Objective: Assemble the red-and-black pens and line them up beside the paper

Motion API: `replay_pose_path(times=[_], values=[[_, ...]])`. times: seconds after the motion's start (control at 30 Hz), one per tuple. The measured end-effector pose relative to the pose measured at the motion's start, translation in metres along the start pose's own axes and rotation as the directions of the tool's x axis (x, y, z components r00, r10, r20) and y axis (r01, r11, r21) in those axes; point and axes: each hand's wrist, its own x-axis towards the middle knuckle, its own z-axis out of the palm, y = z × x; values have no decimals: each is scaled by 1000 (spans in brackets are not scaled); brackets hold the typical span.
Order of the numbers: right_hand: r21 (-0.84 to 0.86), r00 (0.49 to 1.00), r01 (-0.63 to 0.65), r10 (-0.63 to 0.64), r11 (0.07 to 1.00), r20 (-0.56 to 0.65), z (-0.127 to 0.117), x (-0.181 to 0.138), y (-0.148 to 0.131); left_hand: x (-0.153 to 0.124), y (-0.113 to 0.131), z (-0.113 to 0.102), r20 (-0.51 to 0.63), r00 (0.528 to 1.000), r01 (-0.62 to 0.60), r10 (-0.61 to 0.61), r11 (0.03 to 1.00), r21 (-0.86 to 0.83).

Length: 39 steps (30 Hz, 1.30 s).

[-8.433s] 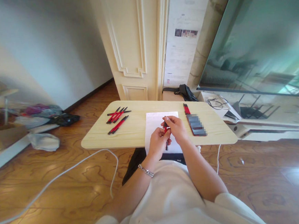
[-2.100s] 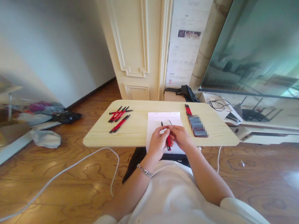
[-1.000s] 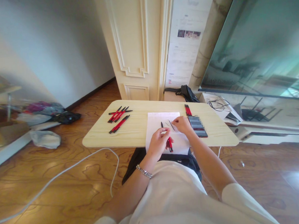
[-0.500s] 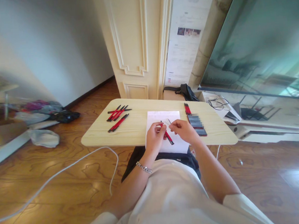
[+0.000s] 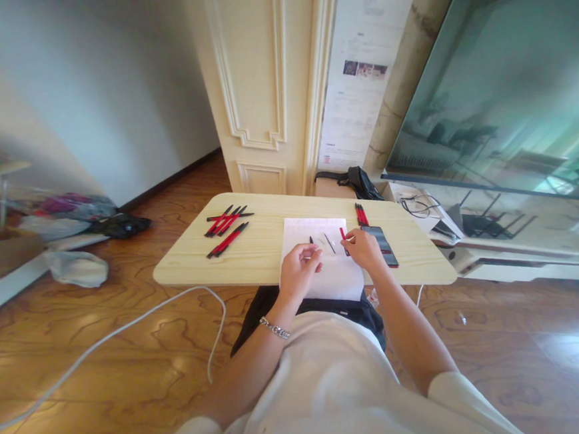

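Observation:
My right hand (image 5: 365, 248) pinches a red pen barrel (image 5: 342, 233), held upright over the right edge of a white paper sheet (image 5: 295, 226). My left hand (image 5: 298, 271) hovers at the sheet's left side, fingers loosely curled with a gap between thumb and fingertips; I see nothing between them. Just beyond its fingertips shows a small black pen part (image 5: 311, 240), partly hidden. Between the hands a thin black rod (image 5: 330, 243) lies on the paper, beside a small pale piece (image 5: 321, 240) too faint to make out.
Several red and black pens (image 5: 227, 225) lie on the left of the wooden table (image 5: 187, 258). More pens (image 5: 361, 214) lie at the right, above a dark phone (image 5: 384, 241). A white cable (image 5: 128, 331) runs over the floor; a black bag (image 5: 362, 183) sits behind the table.
The red barrel has gone from my left hand to my right, which has moved slightly right. My left fingers have loosened. The thin black rod now shows between the hands.

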Motion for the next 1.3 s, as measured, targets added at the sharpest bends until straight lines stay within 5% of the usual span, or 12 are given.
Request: replay_pose_path(times=[0.33,0.67,1.03,1.13,1.3], values=[[-52,999,32,-33,998,-33,12,-8,1,-3,-4,-2,20,1000,-21,20,998,52],[255,960,-4,75,967,-270,22,-38,12,-13,1,-11,29,981,-189,193,902,389],[127,996,-42,51,991,-71,21,-24,22,-17,-12,-12,214,939,-340,269,630,698],[0,998,-43,42,999,51,12,-10,18,-18,-10,-13,250,927,-371,279,591,716],[-189,996,-12,28,982,84,5,21,4,-17,-11,-13,266,922,-385,282,582,717]])
